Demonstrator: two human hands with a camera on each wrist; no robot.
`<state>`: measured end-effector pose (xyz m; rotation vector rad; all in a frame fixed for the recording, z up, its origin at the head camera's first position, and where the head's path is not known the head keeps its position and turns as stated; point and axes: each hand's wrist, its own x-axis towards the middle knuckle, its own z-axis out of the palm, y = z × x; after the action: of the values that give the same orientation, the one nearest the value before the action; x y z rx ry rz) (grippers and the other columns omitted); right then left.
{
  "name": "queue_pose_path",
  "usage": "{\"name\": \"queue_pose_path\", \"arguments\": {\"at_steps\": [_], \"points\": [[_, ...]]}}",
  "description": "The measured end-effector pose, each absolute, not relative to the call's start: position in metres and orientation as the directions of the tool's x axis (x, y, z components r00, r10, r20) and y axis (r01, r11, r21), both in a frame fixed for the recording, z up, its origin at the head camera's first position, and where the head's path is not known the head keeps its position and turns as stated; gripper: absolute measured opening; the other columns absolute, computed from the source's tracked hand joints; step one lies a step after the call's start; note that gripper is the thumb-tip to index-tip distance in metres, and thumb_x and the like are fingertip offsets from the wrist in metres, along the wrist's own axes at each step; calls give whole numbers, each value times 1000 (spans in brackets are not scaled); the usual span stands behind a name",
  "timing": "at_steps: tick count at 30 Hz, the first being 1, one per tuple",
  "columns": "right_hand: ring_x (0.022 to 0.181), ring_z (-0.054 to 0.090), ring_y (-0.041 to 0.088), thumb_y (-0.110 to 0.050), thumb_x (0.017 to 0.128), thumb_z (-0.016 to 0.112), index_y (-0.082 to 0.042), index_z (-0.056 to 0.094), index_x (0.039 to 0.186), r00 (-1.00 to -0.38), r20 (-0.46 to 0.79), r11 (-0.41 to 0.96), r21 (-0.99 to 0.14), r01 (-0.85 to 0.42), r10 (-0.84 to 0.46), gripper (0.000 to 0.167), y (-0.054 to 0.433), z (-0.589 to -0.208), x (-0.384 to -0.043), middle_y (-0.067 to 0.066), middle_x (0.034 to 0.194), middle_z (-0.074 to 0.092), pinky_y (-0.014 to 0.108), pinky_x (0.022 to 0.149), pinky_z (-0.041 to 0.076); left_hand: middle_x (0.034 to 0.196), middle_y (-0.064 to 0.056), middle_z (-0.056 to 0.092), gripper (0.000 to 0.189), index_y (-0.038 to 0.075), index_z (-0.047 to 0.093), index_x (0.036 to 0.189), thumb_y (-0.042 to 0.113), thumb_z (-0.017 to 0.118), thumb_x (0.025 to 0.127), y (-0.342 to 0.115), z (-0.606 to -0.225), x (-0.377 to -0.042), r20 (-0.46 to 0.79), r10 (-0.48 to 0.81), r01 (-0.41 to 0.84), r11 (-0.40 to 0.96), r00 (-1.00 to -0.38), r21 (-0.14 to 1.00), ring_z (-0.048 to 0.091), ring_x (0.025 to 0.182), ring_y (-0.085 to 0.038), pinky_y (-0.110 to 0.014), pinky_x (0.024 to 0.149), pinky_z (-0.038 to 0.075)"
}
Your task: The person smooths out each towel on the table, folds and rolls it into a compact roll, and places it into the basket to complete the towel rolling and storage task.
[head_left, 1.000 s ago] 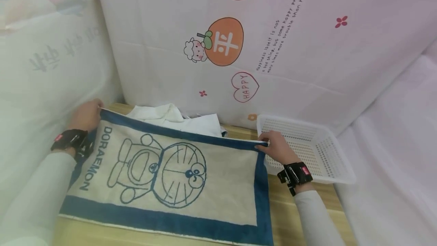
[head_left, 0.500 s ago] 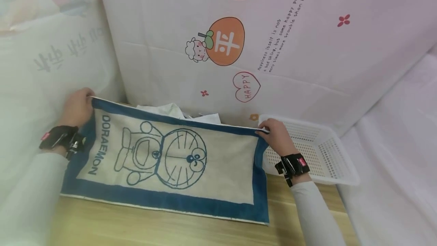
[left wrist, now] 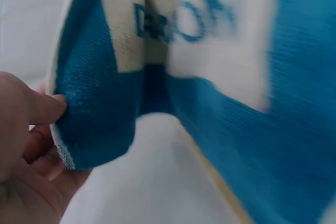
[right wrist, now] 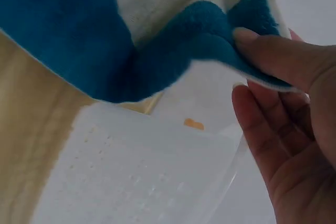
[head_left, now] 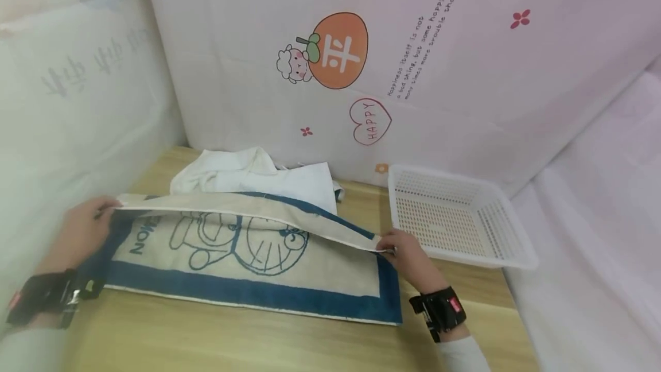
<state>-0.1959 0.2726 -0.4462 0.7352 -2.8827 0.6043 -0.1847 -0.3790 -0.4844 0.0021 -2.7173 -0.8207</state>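
Note:
A blue-bordered cream towel with a cartoon figure and lettering lies across the wooden table, its far edge lifted and folded over toward the near side. My left hand pinches that edge at the left corner; in the left wrist view the thumb presses on the blue border. At the right corner my right hand pinches the same edge between thumb and fingers, as the right wrist view shows with the bunched blue corner. Part of the printed figure is hidden under the raised flap.
Behind the towel lies a crumpled white cloth. A white perforated plastic basket stands at the right on the wooden table. Pale printed sheets hang as walls at the back and both sides.
Both hands have come down and nearer with the towel's far edge, after first lifting it. The edge now folds over the print, and more of the white cloth behind shows.

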Motion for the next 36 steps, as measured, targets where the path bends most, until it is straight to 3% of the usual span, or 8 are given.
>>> {"name": "queue_pose_path", "arguments": {"at_steps": [5, 8, 15, 21, 23, 25, 29, 36], "points": [[82, 62, 16, 18, 74, 78, -11, 72, 82, -848, 385, 783, -366, -503, -365, 31, 291, -454, -168, -1, 87, 62, 34, 69, 56, 90, -29, 66, 16, -5, 64, 109, -5, 55, 96, -401, -511, -160, 491, -118, 178, 839, -863, 514, 44, 73, 15, -18, 58, 34], [82, 62, 12, 15, 75, 79, -15, 70, 84, -882, 344, 799, -401, -448, -322, 32, 297, -461, -150, -5, 87, 63, 32, 72, 56, 91, -28, 68, 13, -1, 67, 103, -6, 59, 94, -412, -528, -154, 461, -92, 174, 847, -883, 502, 30, 77, 27, -17, 59, 33], [85, 61, 7, 12, 81, 73, -18, 68, 85, -960, 82, 822, -500, -272, -268, 30, 295, -478, -114, -9, 87, 65, 30, 78, 56, 74, -11, 65, 16, 1, 69, 90, -11, 62, 82, -406, -531, -136, 371, -20, 168, 868, -928, 467, 38, 53, 0, -24, 48, 33], [83, 61, 8, 13, 79, 73, -18, 69, 84, -968, 70, 824, -511, -243, -241, 32, 297, -484, -99, -9, 85, 64, 30, 76, 55, 76, 14, 63, 18, 4, 69, 85, -10, 65, 76, -415, -530, -129, 433, 9, 230, 857, -901, 460, 39, 55, 6, -19, 50, 33], [82, 60, 6, 7, 80, 76, -18, 69, 83, -961, 12, 829, -504, -245, -277, 26, 298, -493, -101, -9, 85, 64, 28, 74, 53, 79, 8, 68, 13, 2, 70, 86, -6, 66, 76, -417, -533, -129, 308, 24, 172, 869, -951, 465, 50, 60, 0, -23, 55, 42], [84, 59, 7, -4, 81, 81, -20, 70, 83, -952, -20, 833, -489, -257, -305, 19, 295, -501, -101, -8, 87, 64, 28, 74, 52, 84, -14, 71, 12, -3, 71, 90, 2, 71, 79, -413, -533, -127, 159, 25, 95, 886, -987, 455, 63, 72, -20, -37, 66, 51], [101, 62, 19, -23, 77, 89, -17, 72, 96, -947, -7, 832, -480, -278, -321, 27, 280, -509, -103, 2, 106, 64, 39, 86, 53, 112, -41, 62, 53, -11, 66, 111, 31, 81, 83, -398, -527, -126, 34, 22, 34, 904, -999, 427, 54, 104, -62, -70, 83, 44], [119, 60, 35, -13, 75, 89, -1, 69, 117, -957, -7, 851, -458, -256, -291, 48, 265, -516, -116, 18, 126, 61, 51, 101, 50, 128, -46, 50, 79, -14, 58, 125, 39, 87, 75, -383, -529, -133, 51, 96, 109, 890, -994, 443, 47, 113, -66, -75, 90, 38]]}}
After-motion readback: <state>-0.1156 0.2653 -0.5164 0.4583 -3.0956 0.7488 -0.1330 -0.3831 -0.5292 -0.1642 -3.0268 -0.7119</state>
